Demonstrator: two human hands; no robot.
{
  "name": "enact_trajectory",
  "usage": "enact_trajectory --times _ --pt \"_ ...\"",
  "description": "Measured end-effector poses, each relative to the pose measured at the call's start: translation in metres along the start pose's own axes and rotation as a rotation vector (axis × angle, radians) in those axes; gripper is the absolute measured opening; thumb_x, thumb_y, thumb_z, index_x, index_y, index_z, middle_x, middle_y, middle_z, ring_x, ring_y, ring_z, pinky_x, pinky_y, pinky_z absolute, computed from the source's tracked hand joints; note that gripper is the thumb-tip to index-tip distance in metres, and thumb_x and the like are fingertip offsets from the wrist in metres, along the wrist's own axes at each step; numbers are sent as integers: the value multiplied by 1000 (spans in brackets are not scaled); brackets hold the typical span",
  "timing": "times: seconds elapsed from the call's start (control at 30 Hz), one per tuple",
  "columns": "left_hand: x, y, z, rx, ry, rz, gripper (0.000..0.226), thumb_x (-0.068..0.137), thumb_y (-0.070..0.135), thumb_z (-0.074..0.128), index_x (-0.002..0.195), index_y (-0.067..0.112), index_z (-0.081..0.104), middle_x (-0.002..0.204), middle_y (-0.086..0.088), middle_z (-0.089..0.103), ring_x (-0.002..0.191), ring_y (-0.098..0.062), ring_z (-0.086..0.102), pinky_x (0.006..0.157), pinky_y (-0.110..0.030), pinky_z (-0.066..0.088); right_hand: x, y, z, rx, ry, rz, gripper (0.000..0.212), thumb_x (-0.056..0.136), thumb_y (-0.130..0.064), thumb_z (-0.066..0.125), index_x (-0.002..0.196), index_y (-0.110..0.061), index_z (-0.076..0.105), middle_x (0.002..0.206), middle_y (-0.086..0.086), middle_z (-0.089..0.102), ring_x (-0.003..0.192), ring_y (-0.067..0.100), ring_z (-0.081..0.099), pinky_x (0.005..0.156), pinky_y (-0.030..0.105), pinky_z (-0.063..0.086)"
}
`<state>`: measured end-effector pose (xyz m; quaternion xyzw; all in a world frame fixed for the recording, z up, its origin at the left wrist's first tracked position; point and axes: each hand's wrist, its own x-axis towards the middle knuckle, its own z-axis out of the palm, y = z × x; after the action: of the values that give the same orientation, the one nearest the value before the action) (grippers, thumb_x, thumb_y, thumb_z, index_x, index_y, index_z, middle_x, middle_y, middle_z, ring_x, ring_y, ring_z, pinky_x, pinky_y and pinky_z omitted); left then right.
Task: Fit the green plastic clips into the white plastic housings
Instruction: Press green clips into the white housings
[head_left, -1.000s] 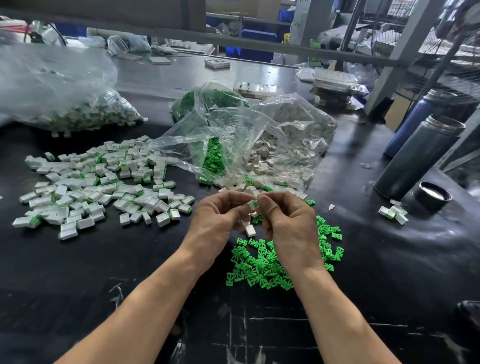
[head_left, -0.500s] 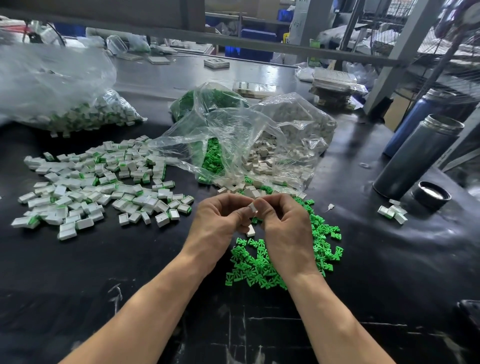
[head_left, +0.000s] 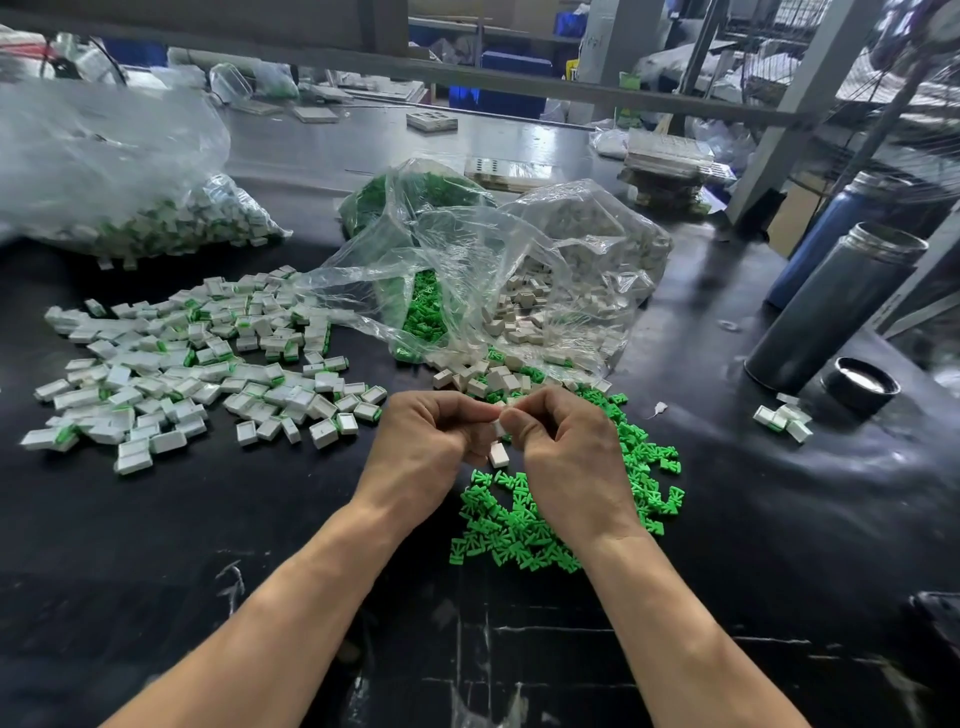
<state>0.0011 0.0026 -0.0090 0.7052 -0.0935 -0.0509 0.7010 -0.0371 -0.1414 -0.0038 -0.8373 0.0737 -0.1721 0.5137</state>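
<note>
Both thumbs had closed together, left hand (head_left: 431, 441) and right hand (head_left: 563, 452) pinching a white housing (head_left: 497, 453) between them to seat a now-hidden clip.

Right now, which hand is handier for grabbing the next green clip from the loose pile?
Probably the right hand: the loose green clips lie under and beside it. The left hand sits nearer the finished housings. Both currently pinch one white housing.
</note>
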Motion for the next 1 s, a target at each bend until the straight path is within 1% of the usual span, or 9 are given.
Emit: enact_trajectory --times 0.07,0.2,0.37,0.47,0.6,0.73,0.8,0.87,1.0 --pt "0 -2 0 -1 7 -4 25 88 -10 69 90 11 82 84 -10 79 77 -34 76 74 -42 65 -1 0 1 25 15 12 16 95 -23 74 79 -26 70 74 -11 70 70 2 63 57 16 49" --pt "1 -3 4 -66 61 -34 21 86 -7 73 86 12 83 79 -16 77 64 -24 70 72 -45 64 -3 -2 5 112 57 46 15 95 -21 74 80 -22 73 76 -5 73 71 11 68 61 28 56" --pt "1 -5 5 -93 58 -57 20 84 -6 75 82 13 82 72 -13 76 60 -21 67 69 -40 64 -5 -4 7 173 48 53 16 95 -15 74 79 -17 73 72 2 71 57 4 65 45 16 49" --pt "2 -5 5 -99 57 -64 19 85 -4 76 83 14 82 75 -14 76 64 -22 68 72 -44 64 -7 -3 8 217 29 65 17 95 -14 74 78 -15 74 62 -2 66 50 3 57 44 16 44" --pt "5 0 6 -158 70 -44 16 84 -2 77 80 13 80 81 -12 78 69 -18 69 67 -28 61 -2 -3 5 305 35 106 28 105 -30 60 84 -15 73 61 -1 63 50 8 50 47 23 37" --pt "4 2 6 -139 42 22 9 87 5 76 89 14 77 79 3 76 72 -4 67 68 -14 51 2 -6 6 353 28 153 50 108 -51 45 85 -14 71 61 3 64 46 11 51 45 24 39" --pt "4 3 8 -146 1 23 6 88 7 75 91 12 75 80 3 75 75 -6 67 74 -20 52 0 -8 7 391 -43 198 65 105 -61 38 78 -12 70 60 6 64 43 10 50 41 20 36" --pt "1 5 11 -187 -54 4 6 90 6 73 96 6 73 77 -4 72 69 -15 64 75 -34 54 -1 -8 8 389 -105 229 74 104 -67 33 66 -17 71 60 7 66 42 10 49 40 18 34" --pt "-3 5 15 -210 -88 -14 10 94 4 69 102 0 70 77 -18 69 64 -27 62 68 -41 57 -3 -9 12 386 -150 227 74 106 -65 28 57 -30 72 52 -1 64 40 4 52 38 17 36"
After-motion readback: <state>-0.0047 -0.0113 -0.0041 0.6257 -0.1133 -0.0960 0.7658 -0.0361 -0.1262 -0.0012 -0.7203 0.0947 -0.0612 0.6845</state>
